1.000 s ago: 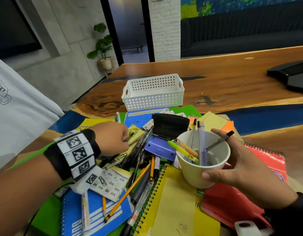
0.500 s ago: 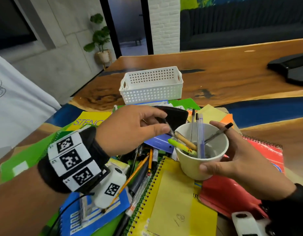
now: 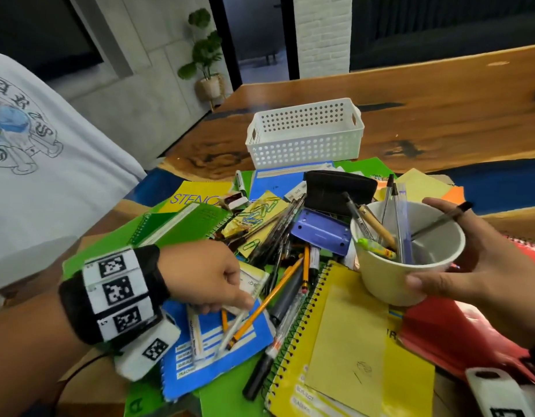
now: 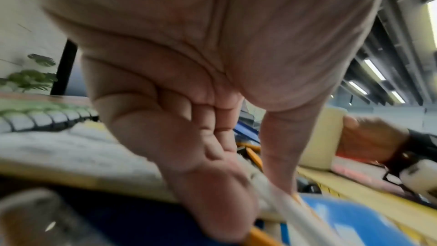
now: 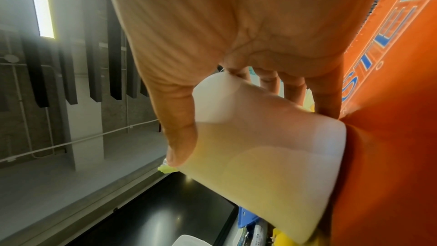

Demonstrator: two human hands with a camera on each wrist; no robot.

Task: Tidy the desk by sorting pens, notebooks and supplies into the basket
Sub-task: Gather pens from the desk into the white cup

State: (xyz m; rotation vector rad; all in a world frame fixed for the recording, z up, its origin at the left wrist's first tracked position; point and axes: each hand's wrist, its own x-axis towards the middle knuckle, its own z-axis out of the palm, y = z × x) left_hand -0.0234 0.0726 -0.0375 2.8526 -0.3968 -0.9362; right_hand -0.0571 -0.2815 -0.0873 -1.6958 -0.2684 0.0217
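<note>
My right hand (image 3: pixel 424 240) holds a white cup (image 3: pixel 389 275) above the yellow spiral notebook (image 3: pixel 344 341), thumb on the near wall and fingers round the far side. Several pens (image 3: pixel 377 233) stand in the cup. My left hand (image 3: pixel 230 307) is down on the blue notebook (image 3: pixel 230 365), thumb and fingers pinching a white pen (image 3: pixel 233 331) beside an orange pencil (image 3: pixel 260 311). The left wrist view shows the white pen (image 4: pixel 290 207) between my fingertips. In the right wrist view the cup (image 5: pixel 260 147) fills the palm. The white perforated basket (image 3: pixel 305 145) stands behind the pile and looks empty.
A heap of pens and pencils (image 3: pixel 278 236), a blue hole punch (image 3: pixel 320 233), a black case (image 3: pixel 338 188), paper clips (image 3: pixel 257 212) and green, yellow and red notebooks cover the near desk. Bare wooden desk (image 3: pixel 440 115) lies around and behind the basket.
My left hand has left the cup's rim, where it put in a dark pen, and dropped back left onto the blue notebook to pinch the white pen. The cup has hardly moved.
</note>
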